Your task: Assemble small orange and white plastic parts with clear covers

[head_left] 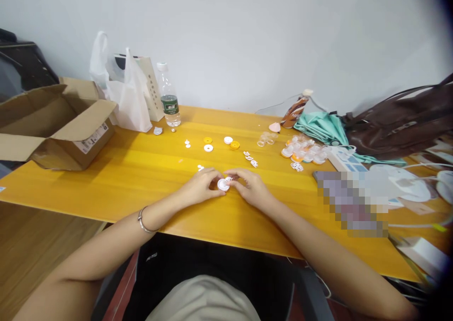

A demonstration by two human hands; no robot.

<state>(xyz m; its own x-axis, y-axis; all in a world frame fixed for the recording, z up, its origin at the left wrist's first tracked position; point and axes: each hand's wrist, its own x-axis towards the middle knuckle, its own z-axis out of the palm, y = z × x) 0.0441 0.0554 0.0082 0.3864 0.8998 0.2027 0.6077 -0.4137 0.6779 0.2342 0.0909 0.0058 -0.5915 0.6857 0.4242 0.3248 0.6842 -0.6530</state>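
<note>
Near the front of the table, my left hand [203, 186] grips the edge of a small round white plastic disc [222, 185] between thumb and fingers. My right hand [250, 187] meets it from the other side, its thumb and forefinger pinching a small white cut-out piece [229, 179] at the disc's upper right rim. Just past my left fingers lie tiny white parts [200, 168]. Farther back are yellow discs [234, 145] and white discs [208, 148]. A row of white cut-out pieces [250, 159] lies beyond my right hand.
At left stand an open cardboard box [85, 127], a white plastic bag [129, 104] and a water bottle [170, 99]. At right are clear domed parts [304, 150], a drink bottle [295, 110], teal cloth [320, 130], a brown bag [392, 118], a pixelated object [350, 203] and cables.
</note>
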